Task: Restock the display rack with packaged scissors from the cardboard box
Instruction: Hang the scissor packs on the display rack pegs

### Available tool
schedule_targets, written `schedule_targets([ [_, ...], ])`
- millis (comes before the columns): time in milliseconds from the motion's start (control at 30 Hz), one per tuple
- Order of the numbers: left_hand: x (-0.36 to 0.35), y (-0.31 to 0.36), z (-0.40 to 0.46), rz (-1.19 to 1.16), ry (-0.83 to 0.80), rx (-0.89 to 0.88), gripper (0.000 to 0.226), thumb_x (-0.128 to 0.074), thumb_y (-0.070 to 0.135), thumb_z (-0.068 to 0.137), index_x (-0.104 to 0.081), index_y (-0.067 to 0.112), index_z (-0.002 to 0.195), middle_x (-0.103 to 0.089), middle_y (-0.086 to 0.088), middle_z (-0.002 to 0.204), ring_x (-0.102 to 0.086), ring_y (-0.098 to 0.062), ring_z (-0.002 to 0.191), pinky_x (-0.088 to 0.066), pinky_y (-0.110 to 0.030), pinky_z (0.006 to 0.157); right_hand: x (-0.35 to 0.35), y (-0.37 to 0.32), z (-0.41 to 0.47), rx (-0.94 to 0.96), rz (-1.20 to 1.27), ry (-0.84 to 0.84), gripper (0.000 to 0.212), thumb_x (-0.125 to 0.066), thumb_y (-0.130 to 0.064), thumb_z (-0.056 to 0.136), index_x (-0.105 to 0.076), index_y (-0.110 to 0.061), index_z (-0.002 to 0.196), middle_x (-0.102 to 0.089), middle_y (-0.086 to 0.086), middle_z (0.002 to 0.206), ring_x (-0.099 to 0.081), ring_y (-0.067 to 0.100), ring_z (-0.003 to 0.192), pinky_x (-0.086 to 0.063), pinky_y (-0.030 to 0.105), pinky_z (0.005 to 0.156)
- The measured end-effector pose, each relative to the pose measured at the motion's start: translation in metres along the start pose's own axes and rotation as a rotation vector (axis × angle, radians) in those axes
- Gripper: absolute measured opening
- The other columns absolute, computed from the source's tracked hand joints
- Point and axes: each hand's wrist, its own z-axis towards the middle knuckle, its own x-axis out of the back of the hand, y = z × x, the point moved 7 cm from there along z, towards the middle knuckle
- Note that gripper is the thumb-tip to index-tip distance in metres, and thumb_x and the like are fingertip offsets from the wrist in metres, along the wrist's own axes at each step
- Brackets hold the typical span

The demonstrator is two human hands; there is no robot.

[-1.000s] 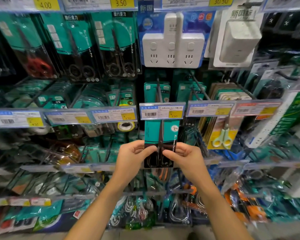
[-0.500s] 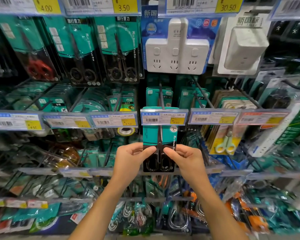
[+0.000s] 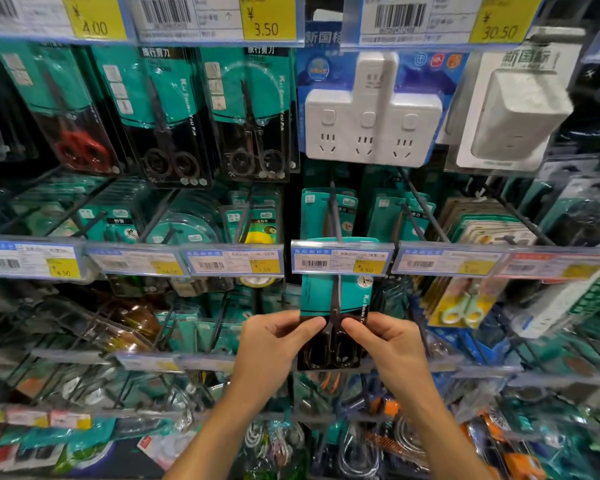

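We read yellow shelf price tags at 12 o'clock: "4.00" (image 3: 96,26), "3.50" (image 3: 266,28), "30.50" (image 3: 500,31). Teal-and-black carded scissors pack (image 3: 253,112) reads "TRAVEL". The mid-row yellow tag (image 3: 64,271) at 9 o'clock reads "4.50".

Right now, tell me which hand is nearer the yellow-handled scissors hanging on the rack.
Right. The right hand grips the black scissors pack just left of and below the yellow-handled scissors; the left hand holds the pack's far side, farther left.

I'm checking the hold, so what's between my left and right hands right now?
In the head view, the scissors pack sits between them: left hand and right hand each pinch a side, black handles showing in the gap.
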Motion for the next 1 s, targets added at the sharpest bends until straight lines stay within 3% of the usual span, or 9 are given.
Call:
schedule_targets([
  [267,0.006,-0.01,0.005,-0.023,0.01,0.06,0.013,-0.074,0.037,0.078,-0.081,0.034,0.088,-0.079,0.004,0.087,-0.076,-0.015,0.085,-0.06,-0.024,0.072,-0.008,-0.002,0.002,-0.017,-0.012,0.029,0.013,-0.071,-0.029,0.075,-0.08,-0.033,0.084,-0.078,-0.001,0.087,-0.074,0.013,0.084,-0.056,0.019,0.067],
  [567,0.009,-0.007,0.002,0.01,0.031,-0.027,0.012,-0.072,0.024,0.087,-0.081,0.025,0.094,-0.079,0.004,0.087,-0.076,-0.014,0.084,-0.059,-0.022,0.071,-0.011,-0.012,-0.005,0.047,-0.039,0.007,0.016,-0.07,-0.028,0.082,-0.079,-0.028,0.095,-0.078,-0.002,0.09,-0.074,0.014,0.088,-0.057,0.021,0.071],
  [667,0.005,-0.005,0.002,0.055,0.007,-0.035,0.016,-0.071,0.019,0.09,-0.081,0.031,0.092,-0.079,0.008,0.085,-0.076,-0.011,0.082,-0.058,-0.019,0.069,-0.007,-0.009,-0.004,0.03,-0.015,0.019,0.016,-0.07,-0.028,0.082,-0.079,-0.029,0.095,-0.078,-0.001,0.091,-0.074,0.015,0.088,-0.057,0.02,0.07],
  [1000,0.002,0.003,-0.008,0.054,-0.011,-0.075,0.016,-0.065,0.037,0.092,-0.079,0.033,0.096,-0.079,0.01,0.088,-0.075,-0.009,0.085,-0.057,-0.018,0.07,-0.006,-0.01,-0.01,0.099,-0.035,0.017,0.02,-0.07,-0.039,0.085,-0.079,-0.024,0.096,-0.078,0.001,0.089,-0.075,0.016,0.086,-0.056,0.02,0.069],
])
